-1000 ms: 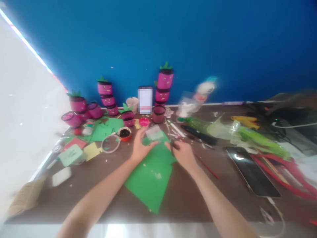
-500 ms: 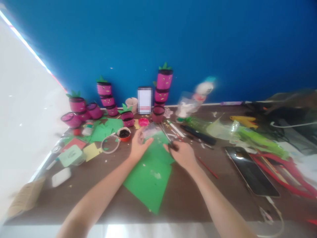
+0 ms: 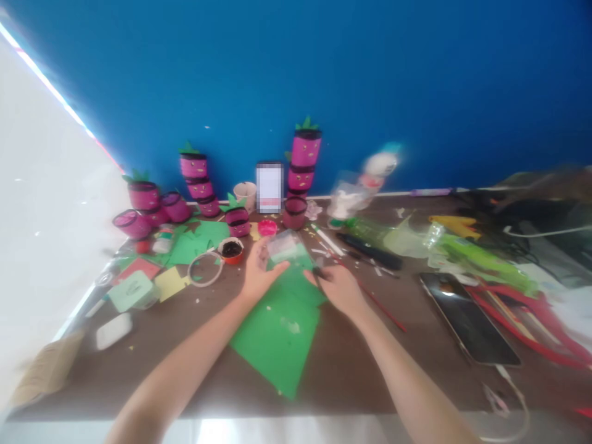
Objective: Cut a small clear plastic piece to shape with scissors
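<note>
My left hand (image 3: 263,269) holds a small clear plastic piece (image 3: 283,245) between thumb and fingers, above green paper (image 3: 282,320). To its right, my right hand (image 3: 337,287) is closed on scissors (image 3: 319,271) with dark handles; their blades are hard to make out through the blur. The green sheets lie under and between both hands, one corner pointing toward the table's front edge. Just left of my left hand sits a small red-rimmed pot (image 3: 232,250) with dark contents, beside a pale ring (image 3: 205,269).
Purple pots with green leaves (image 3: 303,151) stand along the blue wall, near an upright phone (image 3: 269,188). A large phone (image 3: 469,320) with a cable lies right, near a red-handled item and a green packet (image 3: 490,262). Yellow paper (image 3: 171,283) and a white case (image 3: 114,331) lie left.
The scissor blades, seen pointing forward between the hands before, no longer show clearly. The clear plastic piece has shifted slightly and shows more plainly. Both hands stay nearly in place.
</note>
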### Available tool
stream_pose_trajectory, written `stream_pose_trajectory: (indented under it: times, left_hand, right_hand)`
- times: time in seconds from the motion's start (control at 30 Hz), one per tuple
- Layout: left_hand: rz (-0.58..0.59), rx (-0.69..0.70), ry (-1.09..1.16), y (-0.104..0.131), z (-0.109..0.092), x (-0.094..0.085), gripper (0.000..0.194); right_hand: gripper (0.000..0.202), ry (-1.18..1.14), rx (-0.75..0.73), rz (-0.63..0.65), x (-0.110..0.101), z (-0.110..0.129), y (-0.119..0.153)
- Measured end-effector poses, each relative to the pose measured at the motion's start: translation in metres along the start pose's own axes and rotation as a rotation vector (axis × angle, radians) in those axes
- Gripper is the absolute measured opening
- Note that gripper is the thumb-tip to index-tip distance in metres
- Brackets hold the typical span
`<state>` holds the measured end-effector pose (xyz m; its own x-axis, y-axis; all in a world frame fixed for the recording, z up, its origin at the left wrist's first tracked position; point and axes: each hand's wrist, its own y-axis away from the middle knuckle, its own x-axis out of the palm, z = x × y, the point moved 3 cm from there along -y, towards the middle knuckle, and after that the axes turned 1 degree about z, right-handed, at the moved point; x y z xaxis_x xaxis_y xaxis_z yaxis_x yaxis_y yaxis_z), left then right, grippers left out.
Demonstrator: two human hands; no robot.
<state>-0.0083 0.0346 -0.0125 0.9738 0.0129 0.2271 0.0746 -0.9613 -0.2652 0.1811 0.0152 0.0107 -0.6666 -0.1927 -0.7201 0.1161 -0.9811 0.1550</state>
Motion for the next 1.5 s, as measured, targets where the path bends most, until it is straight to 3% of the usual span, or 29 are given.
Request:
stream_pose_trajectory:
  times: [0.43,0.67,0.8,1.03,1.27,1.4,1.5]
  left_hand:
    - [-0.01,-0.029,-0.005,-0.001,-0.002,0.0,0.068]
    - [-0.044,-0.041,0.025,0.0,-0.003,0.0,0.068]
    - [-0.024,-0.007,0.017,0.0,-0.003,0.001,0.067]
    - [-0.016,-0.012,-0.03,0.0,-0.003,0.001,0.069]
    - [-0.004,0.0,-0.009,0.001,-0.004,0.002,0.067]
    - [-0.059,-0.069,0.077,-0.001,0.0,-0.002,0.06]
    - [-0.09,-0.231,0.263,-0.005,0.005,-0.004,0.054]
  right_hand:
    - [0.053,-0.111,-0.031,-0.012,-0.005,0.003,-0.001]
    - [0.056,0.016,-0.016,-0.222,-0.011,0.0,-0.003]
    - [0.054,0.106,-0.009,-0.142,-0.007,0.002,0.0]
    - [0.052,0.066,0.0,-0.044,-0.005,0.005,0.001]
    - [0.051,0.122,0.012,-0.088,-0.006,0.004,0.001]
    - [0.05,0.009,-0.033,-0.08,-0.003,-0.001,-0.001]
    - [0.05,-0.037,-0.191,-0.162,-0.006,-0.001,-0.003]
